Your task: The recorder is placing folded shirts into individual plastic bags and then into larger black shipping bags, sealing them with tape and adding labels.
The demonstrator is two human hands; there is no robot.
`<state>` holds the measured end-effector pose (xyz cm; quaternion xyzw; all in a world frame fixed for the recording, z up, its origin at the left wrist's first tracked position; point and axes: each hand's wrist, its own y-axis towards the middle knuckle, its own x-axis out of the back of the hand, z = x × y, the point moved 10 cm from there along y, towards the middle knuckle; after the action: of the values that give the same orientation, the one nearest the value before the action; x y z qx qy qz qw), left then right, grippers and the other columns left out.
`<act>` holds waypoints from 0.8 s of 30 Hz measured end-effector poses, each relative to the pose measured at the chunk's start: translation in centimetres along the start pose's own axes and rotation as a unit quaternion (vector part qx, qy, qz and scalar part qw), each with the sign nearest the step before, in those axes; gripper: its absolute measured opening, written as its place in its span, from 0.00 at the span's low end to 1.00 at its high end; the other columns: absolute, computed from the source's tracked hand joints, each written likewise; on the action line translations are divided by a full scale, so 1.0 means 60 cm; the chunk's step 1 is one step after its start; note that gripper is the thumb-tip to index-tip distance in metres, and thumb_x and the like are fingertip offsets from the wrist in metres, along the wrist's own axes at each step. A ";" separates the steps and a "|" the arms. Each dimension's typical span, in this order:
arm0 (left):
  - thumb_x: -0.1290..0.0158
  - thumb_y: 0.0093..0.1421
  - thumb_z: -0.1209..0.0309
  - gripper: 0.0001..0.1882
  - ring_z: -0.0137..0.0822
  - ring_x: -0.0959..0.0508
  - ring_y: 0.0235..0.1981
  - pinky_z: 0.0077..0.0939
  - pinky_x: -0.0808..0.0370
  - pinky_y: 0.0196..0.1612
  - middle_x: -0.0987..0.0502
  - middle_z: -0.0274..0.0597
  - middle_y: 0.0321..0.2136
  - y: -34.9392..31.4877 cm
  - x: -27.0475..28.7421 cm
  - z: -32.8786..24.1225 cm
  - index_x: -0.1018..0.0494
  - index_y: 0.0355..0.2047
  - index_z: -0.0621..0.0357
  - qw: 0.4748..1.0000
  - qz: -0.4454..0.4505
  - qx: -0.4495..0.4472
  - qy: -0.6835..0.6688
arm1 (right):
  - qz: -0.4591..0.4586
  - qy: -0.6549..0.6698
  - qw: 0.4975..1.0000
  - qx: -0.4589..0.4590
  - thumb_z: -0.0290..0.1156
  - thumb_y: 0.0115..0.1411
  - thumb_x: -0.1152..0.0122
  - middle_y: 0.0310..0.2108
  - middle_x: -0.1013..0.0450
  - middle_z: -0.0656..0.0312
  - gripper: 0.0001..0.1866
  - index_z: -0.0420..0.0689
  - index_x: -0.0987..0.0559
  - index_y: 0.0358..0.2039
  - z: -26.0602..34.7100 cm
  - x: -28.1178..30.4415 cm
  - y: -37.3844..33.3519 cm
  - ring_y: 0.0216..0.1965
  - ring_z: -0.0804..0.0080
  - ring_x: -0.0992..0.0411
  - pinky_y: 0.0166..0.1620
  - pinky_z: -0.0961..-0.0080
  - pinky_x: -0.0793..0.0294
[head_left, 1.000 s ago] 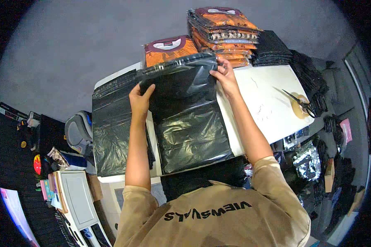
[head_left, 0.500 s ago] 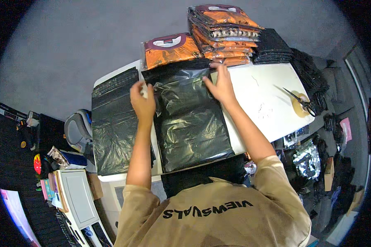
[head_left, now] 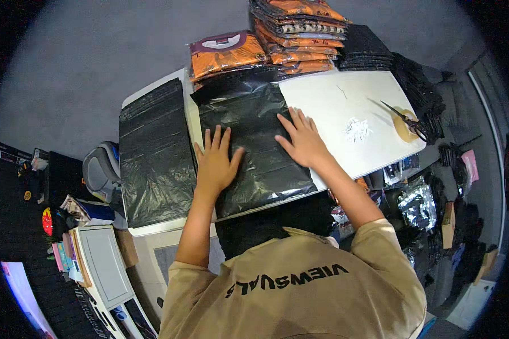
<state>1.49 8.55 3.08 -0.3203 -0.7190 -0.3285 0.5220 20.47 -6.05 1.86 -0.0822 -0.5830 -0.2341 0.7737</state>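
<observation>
Both palms down flat — the left hand (head_left: 216,164) and the right hand (head_left: 302,141) lie apart, fingers spread, pressing on the glossy black plastic mailer bag (head_left: 254,152), clamped on nothing. The bag lies on the white table (head_left: 345,107) right before the person, beside a stack of black plastic bags (head_left: 152,158) on the left — orange bagged garments (head_left: 226,53) sit beyond, scissors (head_left: 404,118) far right.

A white rectangular bench (head_left: 345,107) stands on plain grey carpet floor (head_left: 85,62). Left of the bench sits a grey padded chair (head_left: 99,169); below that, a white cabinet (head_left: 104,271).
</observation>
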 end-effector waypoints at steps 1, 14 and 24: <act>0.51 0.74 0.45 0.39 0.57 0.50 0.80 0.72 0.57 0.77 0.45 0.49 0.79 -0.016 0.012 -0.025 0.41 0.77 0.50 0.999 -0.007 -0.031 -0.001 | -0.022 0.018 0.999 0.028 0.56 0.75 0.50 0.79 0.50 0.40 0.36 0.52 0.36 0.77 0.023 0.016 -0.028 0.80 0.37 0.54 0.77 0.37 0.53; 0.51 0.73 0.42 0.41 0.58 0.51 0.80 0.74 0.57 0.76 0.47 0.52 0.79 -0.116 0.004 -0.083 0.42 0.77 0.53 0.997 -0.011 -0.071 -0.018 | 0.006 0.050 0.999 0.004 0.51 0.78 0.56 0.80 0.51 0.42 0.37 0.41 0.42 0.78 0.068 0.042 -0.184 0.80 0.41 0.54 0.78 0.43 0.52; 0.50 0.72 0.44 0.42 0.59 0.48 0.79 0.70 0.54 0.76 0.44 0.55 0.78 -0.177 0.007 -0.033 0.41 0.76 0.60 1.000 -0.005 -0.003 -0.009 | 0.080 -0.071 0.994 -0.024 0.52 0.78 0.55 0.81 0.53 0.44 0.37 0.41 0.41 0.78 0.044 0.021 -0.223 0.81 0.42 0.55 0.78 0.40 0.55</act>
<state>-6.07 0.86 2.49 -0.3215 -0.7245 -0.3301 0.5127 12.34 -17.05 1.90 -0.1632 -0.6220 -0.1785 0.7447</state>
